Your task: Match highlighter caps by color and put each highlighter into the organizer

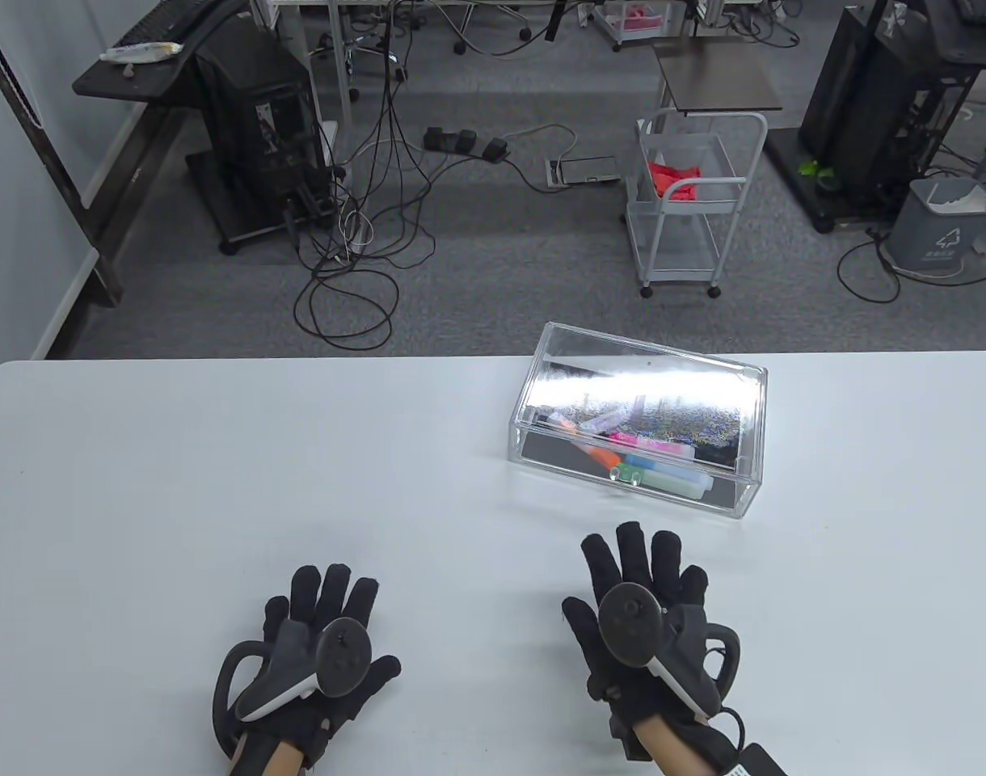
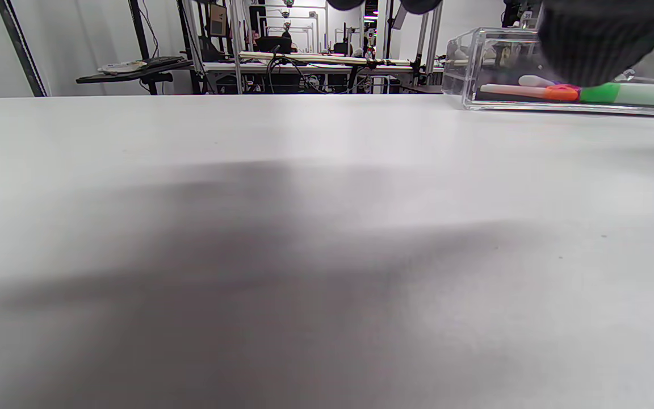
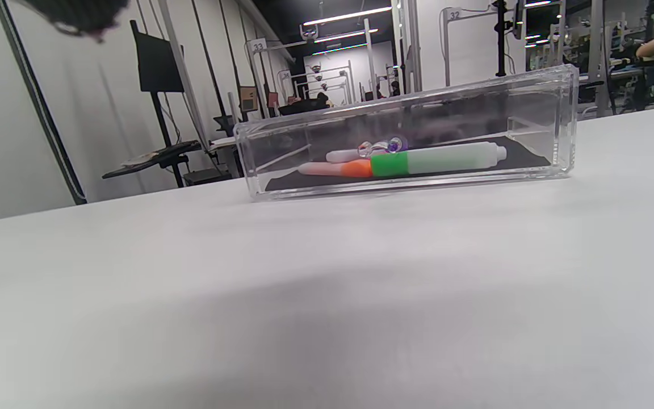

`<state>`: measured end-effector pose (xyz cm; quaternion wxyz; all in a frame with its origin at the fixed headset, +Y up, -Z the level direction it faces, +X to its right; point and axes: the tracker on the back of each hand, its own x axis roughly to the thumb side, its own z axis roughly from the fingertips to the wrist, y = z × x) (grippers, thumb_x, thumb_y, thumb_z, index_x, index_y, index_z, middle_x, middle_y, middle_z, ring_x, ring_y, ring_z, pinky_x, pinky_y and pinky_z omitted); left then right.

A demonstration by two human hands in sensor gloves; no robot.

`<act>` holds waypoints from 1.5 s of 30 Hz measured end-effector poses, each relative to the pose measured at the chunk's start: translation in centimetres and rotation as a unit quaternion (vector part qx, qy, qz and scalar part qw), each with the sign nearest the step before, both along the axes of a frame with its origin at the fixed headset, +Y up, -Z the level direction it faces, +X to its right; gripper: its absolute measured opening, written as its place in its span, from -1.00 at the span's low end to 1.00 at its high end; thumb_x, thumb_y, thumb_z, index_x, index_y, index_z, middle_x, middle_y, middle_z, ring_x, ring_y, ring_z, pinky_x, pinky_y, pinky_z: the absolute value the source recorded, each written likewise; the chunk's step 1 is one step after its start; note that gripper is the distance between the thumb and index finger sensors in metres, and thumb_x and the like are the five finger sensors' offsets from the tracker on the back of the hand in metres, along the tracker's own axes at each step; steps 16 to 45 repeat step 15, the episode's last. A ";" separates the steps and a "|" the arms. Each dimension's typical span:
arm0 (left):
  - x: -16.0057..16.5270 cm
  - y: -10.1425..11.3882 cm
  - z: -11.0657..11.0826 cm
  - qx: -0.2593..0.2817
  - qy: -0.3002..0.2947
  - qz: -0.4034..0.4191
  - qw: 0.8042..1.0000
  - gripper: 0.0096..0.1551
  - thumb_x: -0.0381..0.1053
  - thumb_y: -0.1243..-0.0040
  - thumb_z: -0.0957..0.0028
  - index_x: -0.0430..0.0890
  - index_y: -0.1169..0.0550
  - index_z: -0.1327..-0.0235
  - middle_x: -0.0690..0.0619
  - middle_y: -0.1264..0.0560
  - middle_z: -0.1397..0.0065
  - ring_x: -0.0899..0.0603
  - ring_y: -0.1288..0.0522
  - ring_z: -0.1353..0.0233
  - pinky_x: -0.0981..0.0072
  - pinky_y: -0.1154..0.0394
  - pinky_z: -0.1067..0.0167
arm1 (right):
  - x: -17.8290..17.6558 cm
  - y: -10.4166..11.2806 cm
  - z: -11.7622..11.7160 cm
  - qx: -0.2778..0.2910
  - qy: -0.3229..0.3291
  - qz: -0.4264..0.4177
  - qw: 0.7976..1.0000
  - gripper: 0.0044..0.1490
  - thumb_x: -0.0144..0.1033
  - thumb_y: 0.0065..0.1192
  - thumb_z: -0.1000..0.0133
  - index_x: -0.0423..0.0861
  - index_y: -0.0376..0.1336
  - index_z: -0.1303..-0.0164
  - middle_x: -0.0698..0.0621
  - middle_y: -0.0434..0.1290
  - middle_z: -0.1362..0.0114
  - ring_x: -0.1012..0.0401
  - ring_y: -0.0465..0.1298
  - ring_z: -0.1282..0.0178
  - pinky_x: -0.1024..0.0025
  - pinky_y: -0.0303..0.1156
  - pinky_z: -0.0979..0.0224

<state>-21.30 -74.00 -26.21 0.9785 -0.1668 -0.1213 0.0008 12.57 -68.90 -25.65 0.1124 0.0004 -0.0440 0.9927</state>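
2 gloved hands are seen lying flat on the white table (image 1: 218, 453), palms down, with nothing held in either. The left hand (image 1: 319, 647) is placed near the table's front edge, its fingers straight and slightly spread; 1 tracker (image 1: 311, 659) is strapped to its back. The right hand (image 1: 642, 614) is set a little further forward, its fingers likewise straight and spread, with 1 tracker (image 1: 651, 638) on its back.

1 clear organizer (image 1: 638, 416) is found beyond the right hand, apart from the fingertips and turned at a slight angle to the table edge. A dark liner is visible on its floor. The highlighters are lying inside it, capped. Through the near wall in the right wrist view, 1 green highlighter (image 3: 437, 160) is seen lying closest, with 1 orange highlighter (image 3: 338, 168) just beside it, end to end, and 1 purple-capped highlighter (image 3: 361, 152) behind them. In the table view, pink and blue ones are also made out among them, partly hidden by glare on the box top, so the full count cannot be told.

Beyond the table, 1 white wheeled cart (image 1: 691, 202) and 1 grey bin (image 1: 941, 222) are seen on the carpet.
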 end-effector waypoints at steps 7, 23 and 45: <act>0.1 0.1 0.2 0.002 -0.005 0.001 1.000 0.15 0.59 0.23 -0.23 0.06 0.35 -0.77 -0.10 0.45 -0.79 -0.49 0.45 -0.75 -0.50 0.23 -0.56 | -0.2 -2.0 1.4 -0.002 0.030 0.008 1.000 -0.04 0.26 0.08 0.03 0.35 -0.19 -0.54 0.14 -0.36 -0.73 -0.08 -0.44 -0.70 -0.38 -0.42 -0.51; 0.1 -0.1 0.4 0.000 -0.006 -0.002 1.000 0.15 0.60 0.24 -0.23 0.06 0.36 -0.76 -0.10 0.46 -0.79 -0.49 0.45 -0.74 -0.50 0.24 -0.56 | -0.6 -2.9 1.5 -0.010 0.036 0.038 0.999 -0.02 0.29 0.07 0.05 0.36 -0.21 -0.53 0.16 -0.38 -0.72 -0.06 -0.46 -0.69 -0.37 -0.43 -0.52; 0.1 -0.1 0.4 0.000 -0.006 -0.002 1.000 0.15 0.60 0.24 -0.23 0.06 0.36 -0.76 -0.10 0.46 -0.79 -0.49 0.45 -0.74 -0.50 0.24 -0.56 | -0.6 -2.9 1.5 -0.010 0.036 0.038 0.999 -0.02 0.29 0.07 0.05 0.36 -0.21 -0.53 0.16 -0.38 -0.72 -0.06 -0.46 -0.69 -0.37 -0.43 -0.52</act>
